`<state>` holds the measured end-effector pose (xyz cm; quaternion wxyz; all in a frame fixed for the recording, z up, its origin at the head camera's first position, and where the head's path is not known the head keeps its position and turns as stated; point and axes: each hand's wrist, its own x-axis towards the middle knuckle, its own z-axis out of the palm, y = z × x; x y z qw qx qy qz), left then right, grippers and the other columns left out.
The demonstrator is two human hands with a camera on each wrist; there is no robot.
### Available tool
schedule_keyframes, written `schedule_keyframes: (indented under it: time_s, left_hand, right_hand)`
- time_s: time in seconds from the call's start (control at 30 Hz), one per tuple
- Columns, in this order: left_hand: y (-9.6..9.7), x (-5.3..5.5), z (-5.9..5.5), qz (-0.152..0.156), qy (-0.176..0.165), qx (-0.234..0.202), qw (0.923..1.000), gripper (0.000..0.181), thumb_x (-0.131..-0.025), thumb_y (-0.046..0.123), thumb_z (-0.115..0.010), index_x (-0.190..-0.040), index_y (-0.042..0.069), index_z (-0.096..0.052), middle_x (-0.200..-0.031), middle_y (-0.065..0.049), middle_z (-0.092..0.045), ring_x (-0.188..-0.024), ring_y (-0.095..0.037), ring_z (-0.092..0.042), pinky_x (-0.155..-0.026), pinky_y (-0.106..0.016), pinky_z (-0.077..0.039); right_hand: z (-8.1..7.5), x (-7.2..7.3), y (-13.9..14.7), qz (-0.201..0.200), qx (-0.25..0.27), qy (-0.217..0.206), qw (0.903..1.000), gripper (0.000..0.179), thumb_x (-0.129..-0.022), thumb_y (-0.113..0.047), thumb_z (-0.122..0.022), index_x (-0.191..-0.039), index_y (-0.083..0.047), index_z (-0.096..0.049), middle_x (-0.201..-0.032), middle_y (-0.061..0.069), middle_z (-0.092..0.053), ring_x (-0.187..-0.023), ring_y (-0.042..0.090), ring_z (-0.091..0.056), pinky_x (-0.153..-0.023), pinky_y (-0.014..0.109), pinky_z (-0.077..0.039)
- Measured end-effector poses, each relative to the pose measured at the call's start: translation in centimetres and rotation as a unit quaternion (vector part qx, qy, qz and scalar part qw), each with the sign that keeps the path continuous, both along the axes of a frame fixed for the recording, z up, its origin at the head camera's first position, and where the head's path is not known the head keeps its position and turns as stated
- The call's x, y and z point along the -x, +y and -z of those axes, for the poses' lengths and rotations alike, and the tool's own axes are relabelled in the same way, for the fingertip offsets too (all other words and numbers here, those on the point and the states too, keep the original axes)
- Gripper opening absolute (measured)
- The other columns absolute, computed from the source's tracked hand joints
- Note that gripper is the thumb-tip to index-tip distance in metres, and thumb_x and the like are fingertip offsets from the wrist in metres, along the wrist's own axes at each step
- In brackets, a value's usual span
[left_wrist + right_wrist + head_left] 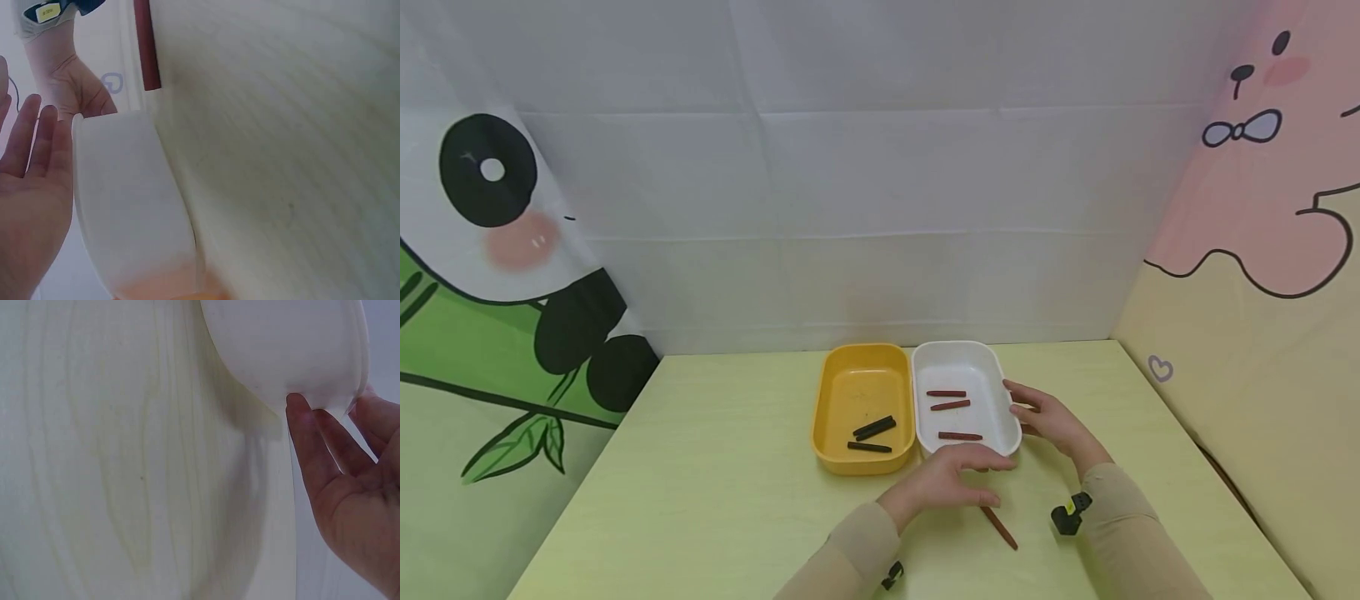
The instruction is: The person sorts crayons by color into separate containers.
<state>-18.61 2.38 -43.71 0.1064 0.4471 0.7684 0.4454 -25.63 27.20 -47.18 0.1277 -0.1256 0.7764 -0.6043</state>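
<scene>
A white tray (966, 367) bears dark red crayons (960, 436). At its right wall is my right hand (1054, 421); in the right wrist view, extended fingertips (299, 403) touch the tray's outer wall, and part of the hand is hidden behind the rim. My left hand (951, 479) hovers by the tray's near edge with fingers stretched out and thumb apart, holding nothing. In the left wrist view its palm and fingers (37, 144) show beside the tray wall (134, 200). One dark red crayon (1000, 531) lies on the table below the left thumb, its far end hidden.
A yellow tray (865, 367) stands against the white tray's left side, with black crayons (870, 447) in it. The pale yellow table (715, 475) ends at a white cloth backdrop (880, 208). Cartoon-printed panels rise at left and right.
</scene>
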Motion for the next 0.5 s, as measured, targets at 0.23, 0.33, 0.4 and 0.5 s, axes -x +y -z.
schedule_keyframes:
  time_s: [0.23,0.33,0.4,0.5]
  left_hand:
    - [0.4,-0.1,0.6,0.039,0.014,0.053,0.9978,0.045,-0.083,0.009,-0.08,-0.127,0.007,-0.068,-0.126,-0.001,-0.067,-0.115,0.001,-0.055,-0.099,-0.016,-0.041]
    - [0.7,0.1,1.0,0.051,0.036,0.073,0.9953,0.045,-0.082,0.011,-0.081,-0.126,0.008,-0.069,-0.124,0.001,-0.068,-0.11,0.003,-0.055,-0.097,-0.013,-0.041]
    - [0.8,0.3,1.4,0.063,0.059,0.085,0.9926,0.045,-0.082,0.013,-0.082,-0.125,0.009,-0.07,-0.122,0.002,-0.069,-0.106,0.005,-0.055,-0.094,-0.01,-0.04]
    - [1.1,0.5,1.8,0.075,0.078,0.1,0.9891,0.044,-0.081,0.015,-0.083,-0.123,0.009,-0.071,-0.119,0.004,-0.07,-0.103,0.007,-0.054,-0.092,-0.008,-0.04]
  right_hand:
    - [0.0,0.0,0.0,0.002,-0.001,0.0,1.0,0.055,-0.104,-0.011,-0.052,-0.153,0.002,-0.031,-0.153,0.03,-0.032,-0.128,0.047,-0.046,-0.093,0.043,-0.053]
    - [0.0,0.0,0.0,0.003,-0.005,0.001,1.0,0.055,-0.104,-0.012,-0.053,-0.153,0.002,-0.031,-0.152,0.03,-0.032,-0.128,0.047,-0.046,-0.093,0.044,-0.053]
    - [0.0,0.0,0.0,0.002,-0.005,0.001,1.0,0.056,-0.103,-0.012,-0.053,-0.153,0.002,-0.031,-0.152,0.03,-0.032,-0.128,0.047,-0.046,-0.093,0.044,-0.053]
    - [0.1,0.1,0.0,0.001,-0.004,0.001,1.0,0.056,-0.103,-0.012,-0.053,-0.153,0.002,-0.031,-0.152,0.03,-0.032,-0.128,0.047,-0.047,-0.093,0.044,-0.053]
